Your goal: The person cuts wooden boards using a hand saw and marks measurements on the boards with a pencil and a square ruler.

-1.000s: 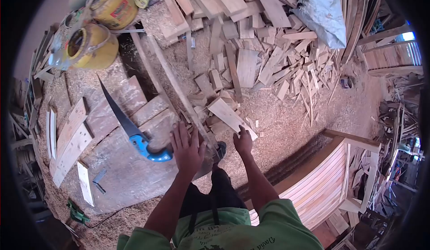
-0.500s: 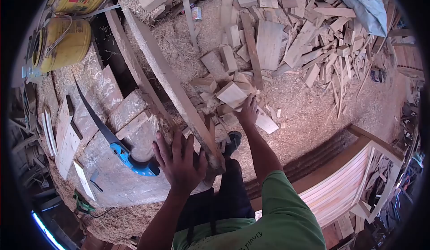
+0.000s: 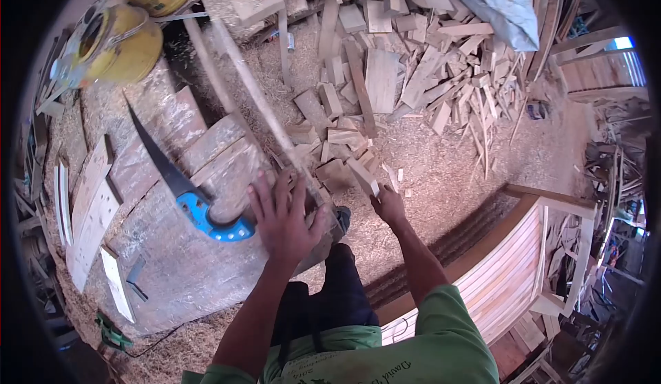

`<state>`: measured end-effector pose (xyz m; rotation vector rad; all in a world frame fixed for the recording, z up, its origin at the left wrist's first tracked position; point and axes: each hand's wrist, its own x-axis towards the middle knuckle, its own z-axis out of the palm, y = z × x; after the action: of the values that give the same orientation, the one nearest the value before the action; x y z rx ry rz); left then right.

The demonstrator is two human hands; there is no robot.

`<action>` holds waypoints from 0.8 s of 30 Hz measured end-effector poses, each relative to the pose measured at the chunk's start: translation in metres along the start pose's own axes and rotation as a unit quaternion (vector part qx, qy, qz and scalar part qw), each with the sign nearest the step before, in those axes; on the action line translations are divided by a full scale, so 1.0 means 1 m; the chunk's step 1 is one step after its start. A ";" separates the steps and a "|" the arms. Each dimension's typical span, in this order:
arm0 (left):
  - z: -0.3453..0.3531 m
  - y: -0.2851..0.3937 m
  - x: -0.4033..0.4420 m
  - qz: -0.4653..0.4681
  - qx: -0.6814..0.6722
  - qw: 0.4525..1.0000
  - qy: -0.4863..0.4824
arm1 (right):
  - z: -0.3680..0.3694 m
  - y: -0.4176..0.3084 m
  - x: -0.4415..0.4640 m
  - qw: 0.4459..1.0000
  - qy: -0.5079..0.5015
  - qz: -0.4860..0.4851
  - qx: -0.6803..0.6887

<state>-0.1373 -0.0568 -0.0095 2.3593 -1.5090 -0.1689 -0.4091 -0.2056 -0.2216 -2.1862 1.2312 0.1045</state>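
Table (image 3: 200,274): left and lower left of the frame, a broad, worn wooden top dusted with shavings; it looks heavy and firm enough to lean on.
Offcut heap (image 3: 382,81): upper centre to upper right, loose boards and blocks at many angles; pieces probably slide when one is pulled out, so a free end is the safer hold.
Slatted panel (image 3: 496,257): lower right, pale strips in a thick wooden frame; likely bulky and stiff, best taken by the frame rather than the thin slats.
Yellow bucket (image 3: 134,57): upper left, upright enough to lift by its bail, though its contents cannot be judged.
Curved saw (image 3: 177,181): left of centre, lying on the table with its blade pointing to the upper left; light, with a slim blade that may flex, so the blue handle (image 3: 196,210) is the place to grip.
Left hand (image 3: 289,226): centre, palm down at the table's edge beside the saw handle, fingers spread, grasping nothing visible.
Right hand (image 3: 390,207): right of centre, thumb and fingers closed on the wood block's near end.
Wood block (image 3: 362,176): centre, tilted over the heap's lower edge; probably light, rigid and dry, easily pinched across its narrow sides, with splinters possible at raw edges.
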 end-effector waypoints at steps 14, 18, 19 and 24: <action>-0.179 -0.046 -0.175 0.040 -0.281 0.959 0.006 | -0.148 -0.308 -0.231 0.967 -0.155 -0.157 -0.130; -0.172 -0.152 -0.254 -0.060 -0.403 0.913 0.019 | -0.100 -0.413 -0.228 0.945 -0.188 -0.228 -0.137; -0.171 -0.183 -0.273 -0.115 -0.406 0.905 0.045 | -0.076 -0.434 -0.221 0.944 -0.170 -0.260 -0.108; -0.208 -0.299 -0.370 -0.410 -0.523 0.731 0.154 | 0.068 -0.540 -0.218 0.934 -0.154 -0.311 -0.085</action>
<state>0.0175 0.4349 0.0550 1.7186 0.0219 -0.6040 -0.0866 0.1967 0.0580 -2.4871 0.3355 0.2863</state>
